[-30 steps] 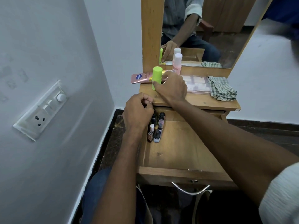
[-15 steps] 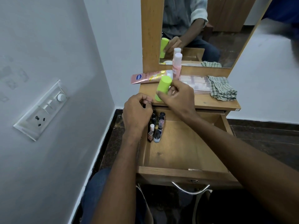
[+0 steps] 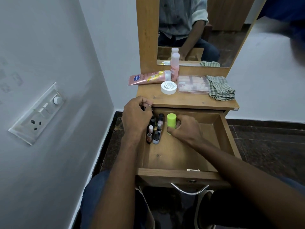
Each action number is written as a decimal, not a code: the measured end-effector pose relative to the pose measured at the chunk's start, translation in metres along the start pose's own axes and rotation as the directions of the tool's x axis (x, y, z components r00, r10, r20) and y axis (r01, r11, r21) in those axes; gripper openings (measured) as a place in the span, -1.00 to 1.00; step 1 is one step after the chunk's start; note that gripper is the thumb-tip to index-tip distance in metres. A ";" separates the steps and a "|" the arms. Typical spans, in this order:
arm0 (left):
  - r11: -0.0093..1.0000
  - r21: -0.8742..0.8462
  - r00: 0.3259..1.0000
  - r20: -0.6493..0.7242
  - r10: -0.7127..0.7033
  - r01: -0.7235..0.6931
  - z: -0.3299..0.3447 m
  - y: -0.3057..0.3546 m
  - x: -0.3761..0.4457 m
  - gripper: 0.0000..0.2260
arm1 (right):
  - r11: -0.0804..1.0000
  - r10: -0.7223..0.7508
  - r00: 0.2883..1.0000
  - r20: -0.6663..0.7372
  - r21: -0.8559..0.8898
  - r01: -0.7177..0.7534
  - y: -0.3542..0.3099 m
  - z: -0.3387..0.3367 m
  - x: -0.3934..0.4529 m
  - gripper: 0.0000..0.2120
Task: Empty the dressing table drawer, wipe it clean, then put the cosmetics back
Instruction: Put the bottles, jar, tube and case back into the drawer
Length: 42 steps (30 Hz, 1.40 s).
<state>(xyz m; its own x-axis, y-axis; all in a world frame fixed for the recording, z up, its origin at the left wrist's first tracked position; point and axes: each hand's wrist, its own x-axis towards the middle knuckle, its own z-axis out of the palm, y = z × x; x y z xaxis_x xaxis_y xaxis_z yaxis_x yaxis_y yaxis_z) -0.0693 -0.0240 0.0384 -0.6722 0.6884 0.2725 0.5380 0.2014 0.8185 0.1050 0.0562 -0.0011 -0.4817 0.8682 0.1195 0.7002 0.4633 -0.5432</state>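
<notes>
Drawer stands pulled out under the desk, and the green bottle is inside it near the back, upright, its long axis vertical and its cap pointing up. It stands just to the right of a cluster of small nail polish bottles packed along the drawer's left wall.

The right hand grasps the green bottle, fingers and thumb curled round its lower body, with the cap showing above them. The left hand is clenched at the drawer's back left corner, over the nail polish bottles; something small and dark shows between its curled fingers, but I cannot tell what it is or whether the hand truly holds it.

On the desk lie a pink tube on its side, an upright pink bottle, a white round jar, a clear flat case and a checked cloth.
</notes>
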 end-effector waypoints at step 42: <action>1.000 -0.016 1.000 -0.001 0.000 0.000 -0.001 -0.003 0.002 -0.83 | 0.940 -0.198 0.937 -0.287 -0.327 0.099 -0.052 -0.026 0.095 -0.62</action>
<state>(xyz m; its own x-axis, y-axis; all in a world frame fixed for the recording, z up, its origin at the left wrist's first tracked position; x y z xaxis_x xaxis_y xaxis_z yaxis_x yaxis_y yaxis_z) -0.0725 -0.0240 0.0369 -0.6728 0.6877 0.2728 0.5295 0.1901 0.8267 0.0359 0.1191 0.0599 -0.4392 0.7730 0.4578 0.7827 0.5794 -0.2273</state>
